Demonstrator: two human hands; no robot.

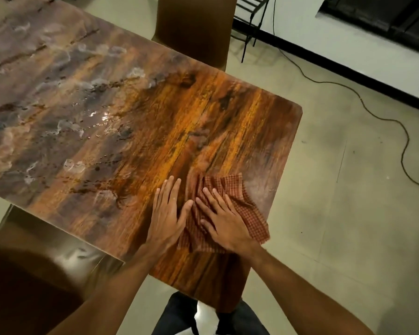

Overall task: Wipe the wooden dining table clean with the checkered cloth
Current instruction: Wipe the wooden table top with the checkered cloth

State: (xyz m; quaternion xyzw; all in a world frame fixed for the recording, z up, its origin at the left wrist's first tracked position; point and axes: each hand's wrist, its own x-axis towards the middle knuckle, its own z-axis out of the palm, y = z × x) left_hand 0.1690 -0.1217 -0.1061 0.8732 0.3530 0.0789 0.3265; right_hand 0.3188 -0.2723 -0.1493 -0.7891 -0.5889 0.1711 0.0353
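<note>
Checkered cloth, wooden table, lower centre of frame.
Right hand flat on cloth, fingers spread; left hand flat beside it, fingers together; smears upper left.

We find no text, label, brand, number or sign that can be read anywhere in this view.
</note>
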